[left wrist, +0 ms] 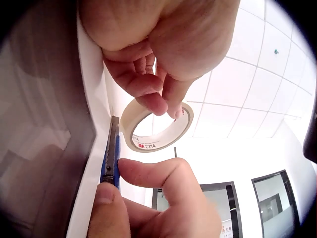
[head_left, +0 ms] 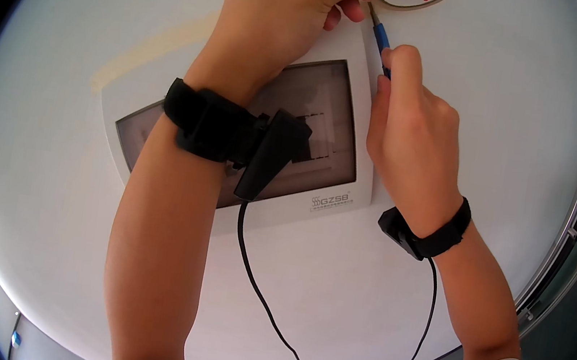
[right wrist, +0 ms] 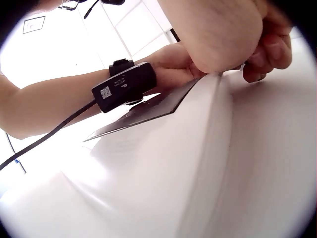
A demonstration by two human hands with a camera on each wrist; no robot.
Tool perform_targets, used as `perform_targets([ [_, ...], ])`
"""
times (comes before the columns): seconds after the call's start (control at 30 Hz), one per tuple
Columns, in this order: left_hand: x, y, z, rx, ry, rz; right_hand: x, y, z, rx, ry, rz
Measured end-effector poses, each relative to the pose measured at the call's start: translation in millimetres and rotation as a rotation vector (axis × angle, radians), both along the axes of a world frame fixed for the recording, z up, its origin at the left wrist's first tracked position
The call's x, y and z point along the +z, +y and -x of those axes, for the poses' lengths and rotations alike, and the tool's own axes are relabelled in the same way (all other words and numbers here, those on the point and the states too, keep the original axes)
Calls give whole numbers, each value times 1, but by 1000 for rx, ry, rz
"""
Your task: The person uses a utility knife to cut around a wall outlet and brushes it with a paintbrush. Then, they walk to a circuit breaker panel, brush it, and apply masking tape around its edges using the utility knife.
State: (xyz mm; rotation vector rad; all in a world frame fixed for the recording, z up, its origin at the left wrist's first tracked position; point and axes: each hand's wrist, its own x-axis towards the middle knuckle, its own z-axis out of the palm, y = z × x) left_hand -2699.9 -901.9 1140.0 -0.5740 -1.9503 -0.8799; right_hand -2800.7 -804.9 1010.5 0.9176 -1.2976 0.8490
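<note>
High on the wall, my left hand (head_left: 272, 28) pinches the rim of a roll of masking tape (left wrist: 156, 145) between thumb and fingers; the roll is printed "3M 2214". Close below it, my right hand (head_left: 423, 128) grips a blue utility knife (head_left: 380, 35), its blade end pointing up toward the left hand's fingers. The knife (left wrist: 113, 148) runs along the side edge of a white electrical panel box (head_left: 285, 206) with a dark see-through cover (head_left: 341, 136). A strip of masking tape (head_left: 152, 53) lies on the wall along the box's top edge, partly hidden behind my left arm.
The box is set on a white wall (head_left: 522, 123). Black cameras are strapped to both wrists, the left camera (head_left: 273, 156) overlapping the cover; their cables hang down. Glass doors with metal handles (head_left: 576, 210) stand at the right.
</note>
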Motion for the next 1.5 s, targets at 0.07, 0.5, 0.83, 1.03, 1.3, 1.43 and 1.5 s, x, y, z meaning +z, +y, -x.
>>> perform_targets([
  [0.07, 0, -3, 3, -47, 15, 34, -1, 0, 2, 6, -6, 0],
  [0.5, -3, 2, 1, 18, 32, 3, -11, 2, 1, 38, 20, -8],
  [0.83, -3, 6, -1, 75, 49, 33, -20, -2, 3, 77, 6, 34],
  [1.03, -5, 7, -1, 73, 45, 13, -49, 11, 0, 355, -175, 127],
  [1.3, -6, 3, 4, -31, 157, 100, -138, 52, -10, 524, -303, 83],
  [1.43, -5, 6, 2, 55, 141, 152, -194, 77, -24, 572, -517, 14],
  [1.5, -7, 9, 1, 41, 154, 142, -225, 92, -29, 564, -588, -26],
])
